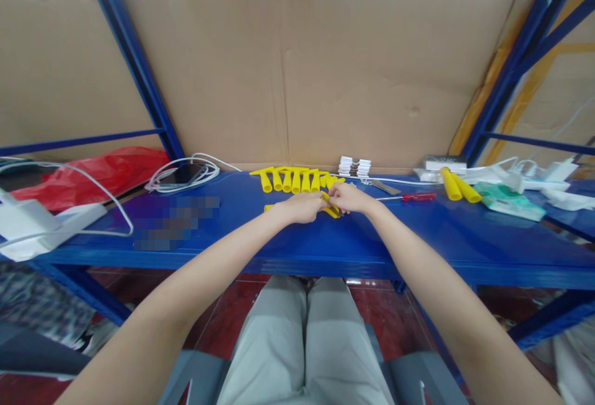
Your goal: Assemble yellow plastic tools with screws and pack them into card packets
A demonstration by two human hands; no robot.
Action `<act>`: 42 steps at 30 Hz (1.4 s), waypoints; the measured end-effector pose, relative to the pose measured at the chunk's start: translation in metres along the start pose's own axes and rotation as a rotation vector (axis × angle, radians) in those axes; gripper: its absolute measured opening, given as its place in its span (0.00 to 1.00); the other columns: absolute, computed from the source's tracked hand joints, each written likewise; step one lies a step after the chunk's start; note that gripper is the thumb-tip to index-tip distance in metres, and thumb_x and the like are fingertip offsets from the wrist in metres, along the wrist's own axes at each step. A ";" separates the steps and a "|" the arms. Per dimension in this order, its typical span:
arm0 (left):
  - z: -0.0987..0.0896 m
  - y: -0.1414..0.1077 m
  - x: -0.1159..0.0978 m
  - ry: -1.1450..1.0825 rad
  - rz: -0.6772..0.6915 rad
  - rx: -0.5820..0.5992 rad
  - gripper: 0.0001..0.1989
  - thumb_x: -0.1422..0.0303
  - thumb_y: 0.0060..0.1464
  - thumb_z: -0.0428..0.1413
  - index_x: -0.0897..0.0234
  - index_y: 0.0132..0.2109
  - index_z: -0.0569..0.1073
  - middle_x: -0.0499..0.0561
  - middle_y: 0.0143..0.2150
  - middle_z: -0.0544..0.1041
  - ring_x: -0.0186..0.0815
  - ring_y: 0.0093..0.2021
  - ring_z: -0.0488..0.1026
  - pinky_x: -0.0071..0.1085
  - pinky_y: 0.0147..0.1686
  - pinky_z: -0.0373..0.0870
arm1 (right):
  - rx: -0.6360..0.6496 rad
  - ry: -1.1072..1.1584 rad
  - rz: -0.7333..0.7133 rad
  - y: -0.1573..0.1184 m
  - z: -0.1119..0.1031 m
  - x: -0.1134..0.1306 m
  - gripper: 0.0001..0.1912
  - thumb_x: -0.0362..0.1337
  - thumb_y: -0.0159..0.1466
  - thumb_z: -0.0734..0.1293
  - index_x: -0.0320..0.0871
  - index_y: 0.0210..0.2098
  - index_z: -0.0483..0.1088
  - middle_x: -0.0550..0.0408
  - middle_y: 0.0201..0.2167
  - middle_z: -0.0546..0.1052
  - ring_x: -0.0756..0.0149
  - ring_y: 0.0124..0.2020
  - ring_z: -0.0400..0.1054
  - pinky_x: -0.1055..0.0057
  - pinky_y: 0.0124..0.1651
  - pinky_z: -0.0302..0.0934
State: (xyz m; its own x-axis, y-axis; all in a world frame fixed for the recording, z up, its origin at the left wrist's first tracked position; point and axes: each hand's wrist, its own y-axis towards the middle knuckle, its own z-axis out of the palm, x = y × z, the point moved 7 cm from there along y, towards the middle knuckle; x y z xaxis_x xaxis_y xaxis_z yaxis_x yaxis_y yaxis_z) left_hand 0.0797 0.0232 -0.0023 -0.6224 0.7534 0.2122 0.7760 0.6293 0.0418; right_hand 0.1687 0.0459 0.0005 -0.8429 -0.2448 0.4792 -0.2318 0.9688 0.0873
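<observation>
In the head view, both hands meet at the centre of the frame over the blue counter, grasping one yellow piece. The left hand is curled with its fingers against the piece; the right hand pinches it from the other side. Fingers hide most of the piece, so how firm either grip is cannot be told.

A slip seems the likeliest fault: with the fingertips so close together, uneven pressure could twist the piece loose or pinch skin. Just above the hands, the row of yellow pieces lies close enough that a knuckle could knock its right end out of line. Another yellow part shows beside the left forearm, and a sideways sweep could push it away.

Right of centre, the red-handled screwdriver lies loose near the right forearm; an outward elbow or wrist movement might roll it. Behind it, the stacked white blocks could topple if bumped.
</observation>
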 end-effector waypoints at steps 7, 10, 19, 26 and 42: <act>0.000 0.008 0.000 -0.025 -0.024 0.024 0.18 0.75 0.59 0.45 0.60 0.51 0.75 0.56 0.49 0.75 0.41 0.49 0.74 0.32 0.44 0.69 | -0.064 -0.218 -0.057 -0.001 -0.009 0.003 0.08 0.28 0.57 0.61 0.37 0.25 0.71 0.56 0.17 0.72 0.72 0.20 0.64 0.77 0.25 0.54; 0.002 0.009 0.002 -0.009 -0.021 0.016 0.18 0.74 0.59 0.45 0.60 0.51 0.74 0.55 0.50 0.75 0.41 0.49 0.73 0.31 0.43 0.68 | -0.080 -0.307 -0.072 0.002 -0.011 0.004 0.09 0.29 0.56 0.62 0.38 0.21 0.70 0.57 0.16 0.70 0.73 0.20 0.61 0.76 0.25 0.51; 0.002 0.008 0.001 0.009 -0.038 0.009 0.18 0.74 0.60 0.44 0.60 0.50 0.74 0.55 0.47 0.74 0.39 0.47 0.74 0.30 0.42 0.69 | -0.064 -0.245 -0.017 -0.001 -0.010 0.001 0.13 0.29 0.55 0.61 0.40 0.15 0.65 0.59 0.10 0.65 0.73 0.17 0.60 0.77 0.23 0.51; 0.000 0.007 0.001 -0.011 -0.037 -0.005 0.18 0.72 0.61 0.43 0.58 0.51 0.74 0.55 0.47 0.74 0.38 0.47 0.74 0.30 0.43 0.68 | 0.013 -0.072 -0.028 -0.003 -0.005 0.001 0.13 0.27 0.55 0.60 0.41 0.15 0.63 0.60 0.10 0.65 0.74 0.13 0.59 0.78 0.20 0.54; 0.003 0.009 0.002 -0.011 -0.027 -0.020 0.18 0.73 0.60 0.44 0.59 0.50 0.75 0.54 0.46 0.75 0.39 0.46 0.74 0.29 0.41 0.68 | -0.022 -0.212 -0.051 -0.007 -0.010 0.008 0.14 0.26 0.55 0.59 0.40 0.15 0.65 0.60 0.11 0.66 0.75 0.16 0.59 0.78 0.23 0.51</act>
State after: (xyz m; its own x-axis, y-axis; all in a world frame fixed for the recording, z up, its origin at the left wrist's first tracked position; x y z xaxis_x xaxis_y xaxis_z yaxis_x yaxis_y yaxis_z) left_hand 0.0854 0.0305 -0.0041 -0.6441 0.7382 0.2004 0.7608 0.6456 0.0670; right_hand 0.1685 0.0377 0.0123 -0.9142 -0.2940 0.2790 -0.2683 0.9549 0.1274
